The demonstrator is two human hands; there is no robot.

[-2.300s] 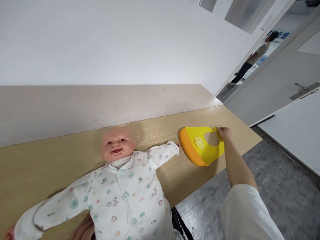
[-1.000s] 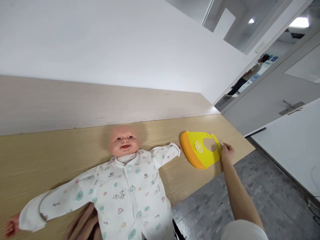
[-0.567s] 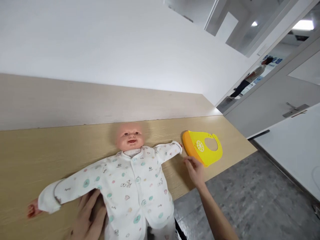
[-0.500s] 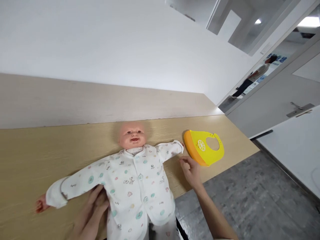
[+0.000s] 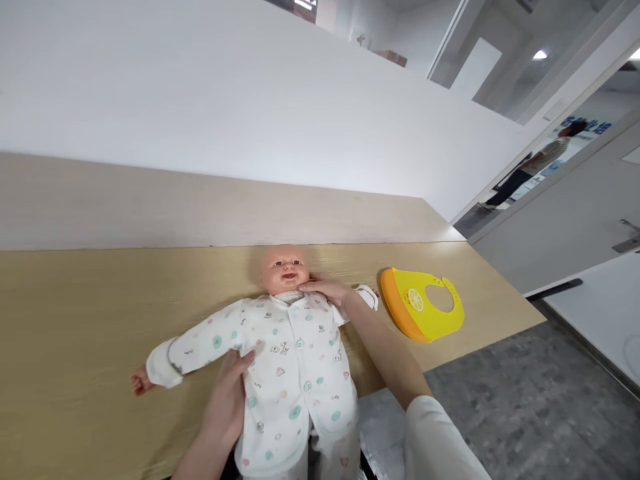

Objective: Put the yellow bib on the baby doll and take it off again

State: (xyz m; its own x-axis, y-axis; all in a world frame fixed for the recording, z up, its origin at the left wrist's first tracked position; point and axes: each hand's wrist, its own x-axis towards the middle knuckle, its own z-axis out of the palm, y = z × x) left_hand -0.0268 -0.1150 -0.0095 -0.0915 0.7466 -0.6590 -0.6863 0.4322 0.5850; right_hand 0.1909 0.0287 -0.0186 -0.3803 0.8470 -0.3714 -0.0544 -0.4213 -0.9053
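A baby doll (image 5: 280, 347) in a white printed outfit lies on its back on the wooden table, arms spread and legs reaching past the near edge. My left hand (image 5: 230, 393) grips its side below the armpit, thumb on the front of the outfit and other fingers hidden. At the doll's neck, just under the chin, my right hand (image 5: 327, 288) is curled against it, with some fingers out of sight behind the neck. To the right, a yellow bib (image 5: 423, 303) with an orange edge and a white citrus print lies flat, apart from both hands.
The wooden table (image 5: 75, 320) meets a pale panel (image 5: 200, 207) and a white wall at the back. On the right are the table's edge, the grey floor (image 5: 495, 373) and a door. Through the doorway a person (image 5: 535, 167) stands in another room.
My right hand has moved from beside the bib to the doll's neck. My left hand has come up against the doll's side, its thumb now on the front. The view has shifted a little.
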